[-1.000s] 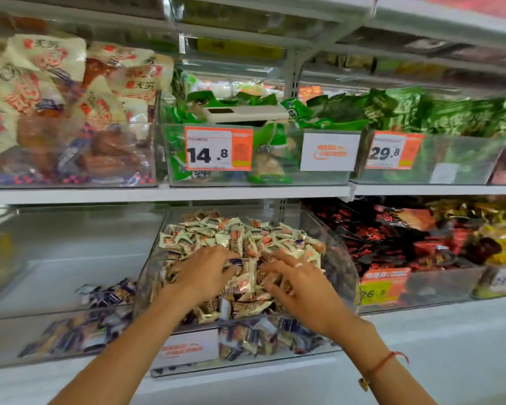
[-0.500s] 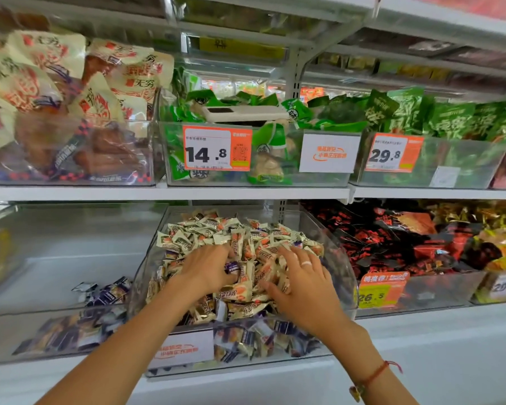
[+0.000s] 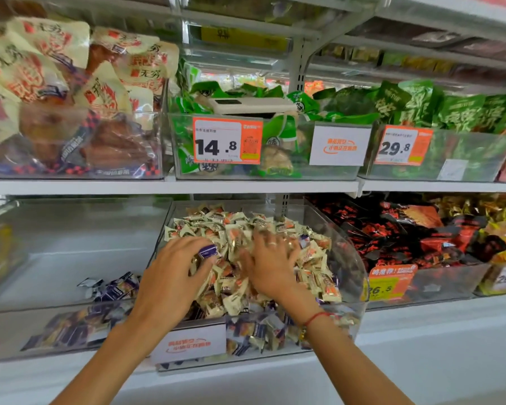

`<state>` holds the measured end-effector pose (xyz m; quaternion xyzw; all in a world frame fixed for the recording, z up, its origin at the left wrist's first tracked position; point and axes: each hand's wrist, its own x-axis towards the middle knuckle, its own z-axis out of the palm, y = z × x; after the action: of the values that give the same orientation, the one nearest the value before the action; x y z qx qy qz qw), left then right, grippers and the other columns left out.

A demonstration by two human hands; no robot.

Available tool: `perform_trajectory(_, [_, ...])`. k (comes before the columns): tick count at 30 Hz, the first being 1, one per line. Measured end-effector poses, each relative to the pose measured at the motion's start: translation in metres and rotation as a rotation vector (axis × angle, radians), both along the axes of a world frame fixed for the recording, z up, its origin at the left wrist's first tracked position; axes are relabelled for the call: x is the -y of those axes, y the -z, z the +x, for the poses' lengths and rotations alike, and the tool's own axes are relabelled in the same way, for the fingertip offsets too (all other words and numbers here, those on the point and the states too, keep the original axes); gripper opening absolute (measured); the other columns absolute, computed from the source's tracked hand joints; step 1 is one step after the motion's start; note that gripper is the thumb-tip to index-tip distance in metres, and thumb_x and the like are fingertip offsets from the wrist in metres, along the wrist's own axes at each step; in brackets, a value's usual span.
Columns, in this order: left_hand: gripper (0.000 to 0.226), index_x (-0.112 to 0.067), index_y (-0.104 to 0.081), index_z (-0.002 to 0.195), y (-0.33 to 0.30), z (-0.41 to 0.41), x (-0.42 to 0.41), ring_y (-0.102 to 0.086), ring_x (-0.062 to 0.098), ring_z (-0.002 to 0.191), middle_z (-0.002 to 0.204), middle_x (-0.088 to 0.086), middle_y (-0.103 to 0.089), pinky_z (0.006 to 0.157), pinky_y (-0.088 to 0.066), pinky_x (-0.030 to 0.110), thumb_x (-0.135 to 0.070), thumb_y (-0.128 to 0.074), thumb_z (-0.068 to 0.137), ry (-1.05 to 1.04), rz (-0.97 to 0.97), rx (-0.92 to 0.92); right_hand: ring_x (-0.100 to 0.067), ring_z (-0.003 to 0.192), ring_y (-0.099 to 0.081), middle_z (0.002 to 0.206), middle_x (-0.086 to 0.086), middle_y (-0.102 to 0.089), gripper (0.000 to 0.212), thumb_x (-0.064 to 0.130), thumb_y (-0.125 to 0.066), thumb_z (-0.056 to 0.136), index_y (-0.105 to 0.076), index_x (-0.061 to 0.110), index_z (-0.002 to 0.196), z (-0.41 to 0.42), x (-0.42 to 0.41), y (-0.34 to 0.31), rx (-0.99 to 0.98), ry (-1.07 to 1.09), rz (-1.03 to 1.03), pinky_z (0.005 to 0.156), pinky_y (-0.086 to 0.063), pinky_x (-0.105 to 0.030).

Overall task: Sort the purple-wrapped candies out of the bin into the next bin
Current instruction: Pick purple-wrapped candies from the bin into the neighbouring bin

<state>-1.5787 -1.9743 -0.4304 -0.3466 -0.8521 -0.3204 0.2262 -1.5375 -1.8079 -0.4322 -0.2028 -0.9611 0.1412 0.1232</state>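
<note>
Purple candy pinched in left hand fingers; right hand fingers spread flat on candy pile.

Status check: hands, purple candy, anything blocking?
Left hand pinches a purple candy over the middle bin. Right hand open, spread on the pile. Left bin holds a few purples. Path clear.
</note>
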Motion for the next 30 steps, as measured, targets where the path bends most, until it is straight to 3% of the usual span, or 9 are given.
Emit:
perform_trajectory(4, [0.035,-0.022,-0.060,0.125,-0.007,0.003,-0.003,-0.051,0.009,0.115,0.124,-0.008,-0.059,0.085,-0.037,0.020,-0.035,-0.055,0.093,-0.045,0.104,-0.027,-0.038,0.145,0.015,0.160,-0.012,0.013,0.073,0.045,-0.030,0.102,0.009,0.011,0.153,-0.031,0.023,-0.003,0.069,-0.132,-0.110,0.116,0.010,-0.049])
perform_trajectory(7, [0.032,-0.023,-0.062,0.120,-0.007,0.004,0.000,-0.055,0.010,0.098,0.106,-0.010,-0.062,0.071,-0.040,0.020,-0.036,-0.053,0.092,-0.059,0.136,-0.037,-0.032,0.147,0.014,0.162,-0.010,0.006,0.065,0.031,-0.035,0.102,-0.001,0.012,0.155,-0.038,0.026,-0.016,0.050,-0.270,-0.193,0.118,0.008,-0.046])
perform_trajectory(11, [0.030,-0.025,-0.060,0.108,-0.012,0.009,0.001,-0.056,0.005,0.065,0.080,-0.015,-0.060,0.052,-0.036,0.017,-0.045,-0.045,0.090,-0.037,0.273,0.022,-0.023,0.145,-0.019,0.158,-0.006,-0.023,0.050,0.017,-0.036,0.101,-0.029,0.013,0.150,-0.018,0.022,-0.034,-0.003,-0.482,-0.364,0.118,-0.017,-0.032])
perform_trajectory(15, [0.031,-0.028,-0.061,0.113,-0.013,0.015,0.002,-0.051,-0.006,0.064,0.080,-0.021,-0.056,0.051,-0.036,0.014,-0.046,-0.047,0.090,-0.001,0.242,0.043,-0.013,0.130,-0.043,0.147,-0.004,-0.043,0.042,-0.004,-0.035,0.099,-0.053,0.011,0.135,0.025,-0.007,-0.046,-0.078,-0.471,-0.359,0.100,-0.032,-0.010])
perform_trajectory(18, [0.032,-0.032,-0.056,0.123,-0.006,0.017,0.001,-0.045,-0.010,0.060,0.096,-0.021,-0.053,0.055,-0.038,0.011,-0.042,-0.048,0.093,0.075,0.053,0.071,-0.023,0.118,-0.057,0.134,-0.010,-0.059,0.040,-0.001,-0.039,0.096,-0.062,0.015,0.126,0.036,-0.042,-0.041,-0.175,-0.266,-0.121,0.102,-0.045,-0.032])
perform_trajectory(21, [0.039,-0.040,-0.044,0.135,0.002,0.017,0.000,-0.053,-0.005,0.104,0.131,-0.017,-0.052,0.092,-0.044,0.018,-0.044,-0.044,0.095,0.135,-0.127,0.122,-0.020,0.107,-0.061,0.132,-0.007,-0.061,0.044,-0.004,-0.040,0.092,-0.062,0.012,0.127,0.031,-0.074,-0.039,-0.120,-0.073,-0.013,0.098,-0.047,-0.036])
perform_trajectory(23, [0.043,-0.042,-0.039,0.139,0.004,0.015,0.001,-0.049,0.006,0.122,0.134,-0.016,-0.052,0.105,-0.036,0.029,-0.043,-0.044,0.096,0.135,-0.184,0.105,-0.026,0.111,-0.062,0.127,-0.010,-0.063,0.040,-0.001,-0.043,0.092,-0.063,0.010,0.126,0.027,-0.089,-0.043,-0.093,-0.008,0.020,0.095,-0.047,-0.034])
perform_trajectory(27, [0.040,-0.037,-0.046,0.136,0.012,0.006,0.003,-0.058,0.012,0.109,0.121,-0.011,-0.062,0.090,-0.045,0.031,-0.040,-0.047,0.097,0.112,-0.174,0.051,-0.038,0.114,-0.056,0.127,-0.021,-0.059,0.044,0.034,-0.040,0.101,-0.051,0.006,0.133,0.009,-0.089,-0.035,0.041,0.085,0.019,0.087,-0.045,-0.039])
perform_trajectory(30, [0.033,-0.031,-0.054,0.128,0.015,0.004,0.001,-0.057,0.010,0.085,0.110,-0.007,-0.066,0.063,-0.041,0.022,-0.038,-0.047,0.096,0.096,-0.163,0.024,-0.042,0.144,-0.016,0.155,-0.021,-0.025,0.062,0.050,-0.018,0.101,-0.028,0.012,0.149,-0.009,-0.062,-0.011,0.220,0.142,0.036,0.115,-0.019,-0.056])
